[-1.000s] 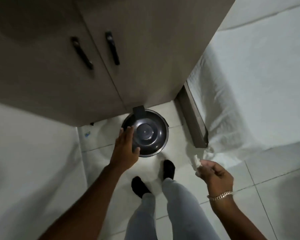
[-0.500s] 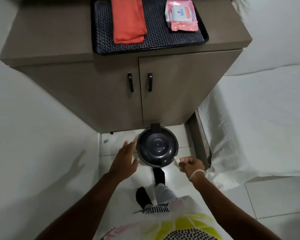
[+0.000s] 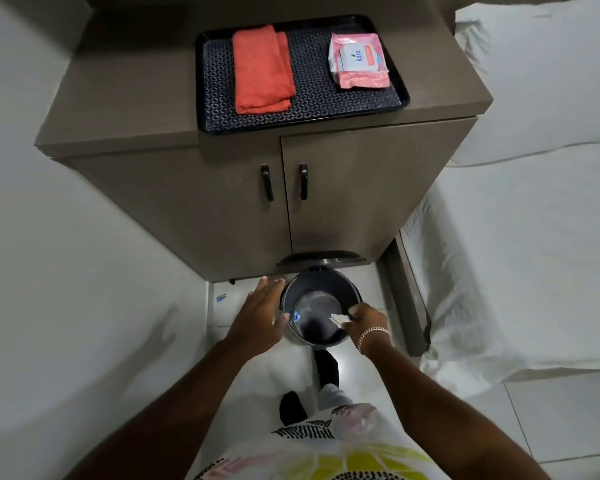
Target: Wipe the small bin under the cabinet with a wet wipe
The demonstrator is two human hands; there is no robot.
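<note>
The small black pedal bin [image 3: 317,289] stands on the white tiled floor at the foot of the brown cabinet [image 3: 343,202]. Its lid [image 3: 321,259] is flipped up against the cabinet, so the inside shows. My right hand [image 3: 368,320] is at the bin's right rim, pinching a crumpled white wet wipe [image 3: 338,319] over the opening. My left hand [image 3: 262,317] hovers beside the bin's left rim with fingers spread, holding nothing. One black-socked foot [image 3: 326,367] is right at the bin's base.
On the cabinet top lies a black tray [image 3: 312,109] with a folded orange cloth [image 3: 262,74] and a pink wet-wipe pack [image 3: 359,60]. A bed with white sheets [image 3: 516,254] closes in the right side. A white wall [image 3: 66,254] runs along the left.
The bin's lid was shut and now stands up. My right hand has carried the wipe from the side to the bin's opening. The view has pulled back and up.
</note>
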